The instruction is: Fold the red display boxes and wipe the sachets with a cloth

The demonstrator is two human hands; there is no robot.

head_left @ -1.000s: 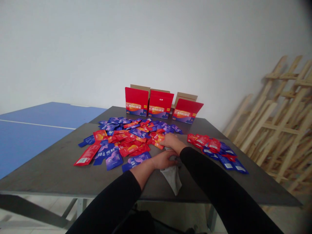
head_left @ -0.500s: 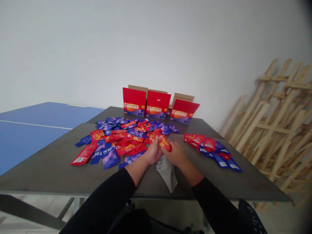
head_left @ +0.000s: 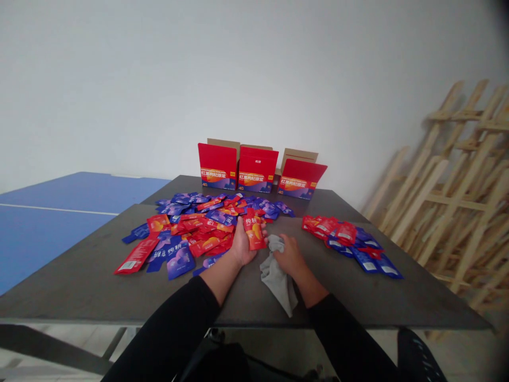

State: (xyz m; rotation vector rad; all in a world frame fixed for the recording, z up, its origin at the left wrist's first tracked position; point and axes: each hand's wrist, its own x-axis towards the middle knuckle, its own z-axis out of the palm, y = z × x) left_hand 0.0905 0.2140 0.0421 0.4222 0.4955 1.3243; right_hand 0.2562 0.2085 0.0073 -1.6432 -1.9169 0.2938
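A red sachet [head_left: 253,236] sits at the near right edge of the mixed pile [head_left: 207,225], in the left hand [head_left: 242,245], its fingers wrapped around it. The right hand's [head_left: 290,255] fingers clasp a grey cloth [head_left: 278,281].

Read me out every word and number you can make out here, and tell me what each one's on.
"红黑枸杞原浆": the fronts of the left box, middle box and right box.
"40": lower left of each box front.
"纯耕": the middle box's upper flap.
"纯耕": the red packet in the left hand.
"纯耕": a purple packet at the pile's near edge.
Too small or blurred: the boxes' yellow patches and fine print, and the right-hand packets' white labels.
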